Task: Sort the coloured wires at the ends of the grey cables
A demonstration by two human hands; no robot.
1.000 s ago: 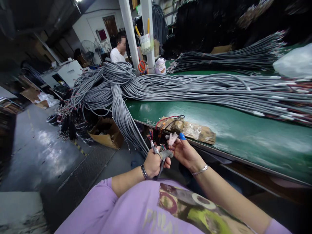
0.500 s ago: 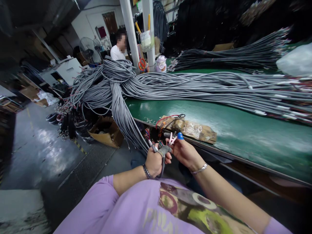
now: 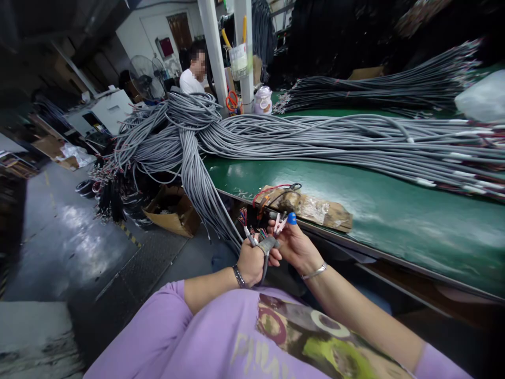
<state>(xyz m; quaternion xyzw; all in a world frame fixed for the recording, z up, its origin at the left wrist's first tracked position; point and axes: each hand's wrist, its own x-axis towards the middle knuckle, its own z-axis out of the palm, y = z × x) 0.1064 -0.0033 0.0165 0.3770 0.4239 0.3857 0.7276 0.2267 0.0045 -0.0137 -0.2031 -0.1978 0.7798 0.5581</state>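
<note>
My left hand (image 3: 251, 264) is closed around grey cables in front of my belly. Fanned-out coloured wires (image 3: 243, 217) stick up from a stripped cable end there, with more thin wires just to the right. A grey wrapped piece (image 3: 267, 244) lies at the left thumb; whether it covers the thumb or is cable I cannot tell. Close by on the right, my right hand (image 3: 299, 248) pinches a pale pink clip (image 3: 280, 225) near the wire ends. Its thumb wears a blue fingertip cover (image 3: 291, 218). The finger pads are partly hidden.
A long bundle of grey cables (image 3: 315, 138) lies across the green table (image 3: 379, 195), some hanging over its left edge. A wooden board (image 3: 327, 213) with red and black leads sits at the near edge. A cardboard box (image 3: 173, 213) stands on the floor. A person (image 3: 192, 79) is behind.
My right hand has shifted slightly left and down, and the pink clip has tilted a little. My left hand still grips the cables. The camera view has moved slightly.
</note>
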